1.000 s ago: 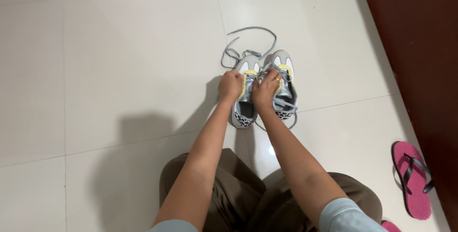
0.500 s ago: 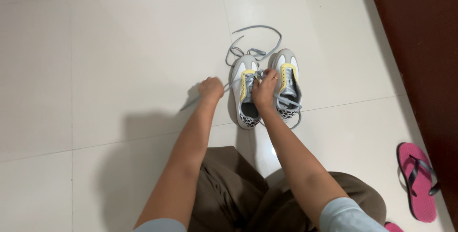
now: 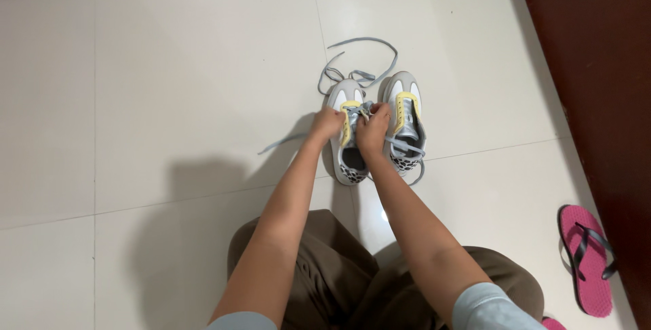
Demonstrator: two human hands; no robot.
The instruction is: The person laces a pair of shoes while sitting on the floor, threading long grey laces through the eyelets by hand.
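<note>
Two grey and white sneakers with yellow trim stand side by side on the pale tiled floor, toes pointing away from me. Both hands work at the left sneaker [image 3: 350, 140]. My left hand [image 3: 327, 124] grips a grey shoelace [image 3: 281, 143] whose end trails out to the left over the tile. My right hand [image 3: 373, 128] pinches the lace over the same shoe's tongue. The right sneaker [image 3: 405, 121] is untouched; its laces lie loose. More grey lace [image 3: 363, 59] loops on the floor beyond the toes.
A pink flip-flop with a black strap [image 3: 587, 260] lies at the right, near a dark red-brown door or wall [image 3: 597, 79]. My knees in brown trousers [image 3: 352, 276] fill the lower middle. My shadow falls on the tiles at the left.
My left hand pulled a lace end out to the left, away from the shoe, then came back to the left sneaker beside my right hand. The lace end now trails on the floor.
</note>
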